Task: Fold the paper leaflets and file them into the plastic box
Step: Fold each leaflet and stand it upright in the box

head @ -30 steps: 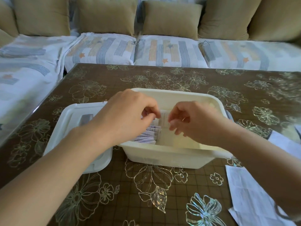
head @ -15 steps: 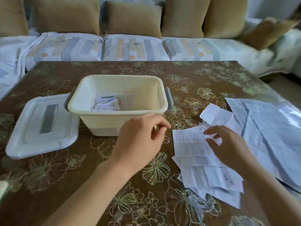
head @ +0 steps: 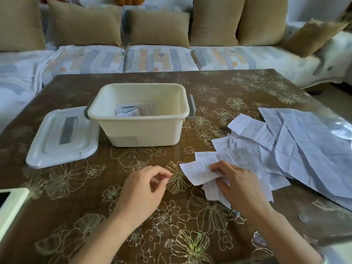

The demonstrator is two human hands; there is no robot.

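Head view, first speaker: "Where is the plastic box [head: 141, 130] seen?"

Second speaker: "It is placed on the table [head: 209, 82], in the middle toward the left, and it is uncovered. Its lid [head: 62, 138] is laid flat just beside it, on the left side. A few folded leaflets [head: 127, 110] are seen inside, at the bottom."

First speaker: "And the papers which are not folded?"

Second speaker: "A loose pile of leaflets [head: 247, 155] is spread on the right part of the table, apart from the box. Larger sheets [head: 314, 149] are laid at the far right of it, partly over the smaller ones."

First speaker: "How is the right hand described?"

Second speaker: "The right hand [head: 238, 185] is placed over the near edge of the pile. One leaflet [head: 200, 172] is pinched at its right end between the thumb and the curled fingers. Its left end is pointed toward the other hand and is bent a little."

First speaker: "And the left hand?"

Second speaker: "The left hand [head: 144, 189] is held low over the table, nearer to the person than the box, apart from the leaflet. Its fingers are curled loosely, the thumb tip is brought close to the forefinger, and nothing is held in it."

First speaker: "What else is seen?"

Second speaker: "A white flat object [head: 11, 202] is cut by the left edge; what it is cannot be told. A sofa [head: 160, 58] with tan cushions [head: 158, 28] is seen behind the table."
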